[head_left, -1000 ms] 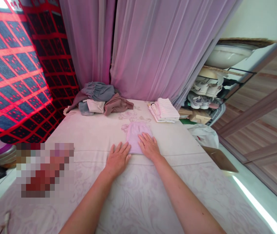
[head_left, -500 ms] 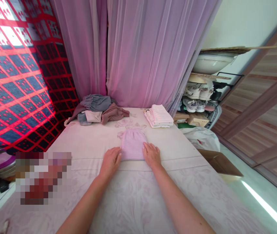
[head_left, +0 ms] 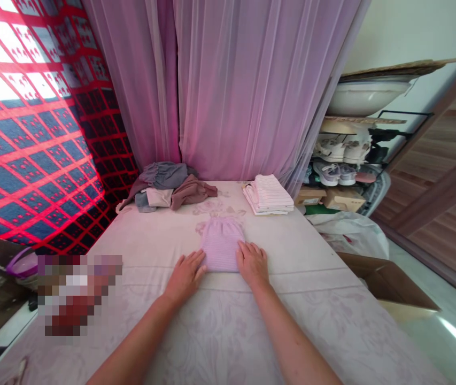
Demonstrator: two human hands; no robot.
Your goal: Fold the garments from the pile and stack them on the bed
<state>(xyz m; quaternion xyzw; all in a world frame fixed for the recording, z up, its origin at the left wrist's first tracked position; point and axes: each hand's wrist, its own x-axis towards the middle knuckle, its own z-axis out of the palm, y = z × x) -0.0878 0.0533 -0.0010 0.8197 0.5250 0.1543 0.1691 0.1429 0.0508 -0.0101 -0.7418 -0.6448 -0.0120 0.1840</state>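
A small lilac ribbed garment (head_left: 222, 246), folded into a flat shape with a gathered far edge, lies on the floral bed sheet (head_left: 228, 326). At its left edge rests my left hand (head_left: 186, 274), palm down, fingers stretched out and touching the fabric's side. My right hand (head_left: 253, 262) lies over the right edge with its fingers extended on the cloth. Neither hand grips the garment. Farther off to the right sits a neat stack of folded white and pink striped clothes (head_left: 271, 195).
A loose heap of grey, brown and pale clothes (head_left: 167, 182) lies at the far left, before purple curtains (head_left: 252, 96). Right of the bed stand an open cardboard box (head_left: 392, 283), a plastic bag (head_left: 348, 232) and a shoe rack with sneakers (head_left: 332, 174). A blurred patch (head_left: 73, 299) covers the left side.
The camera view has shifted slightly. My left hand's fingers are spread a little more beside the garment; the right hand stays at its right edge.
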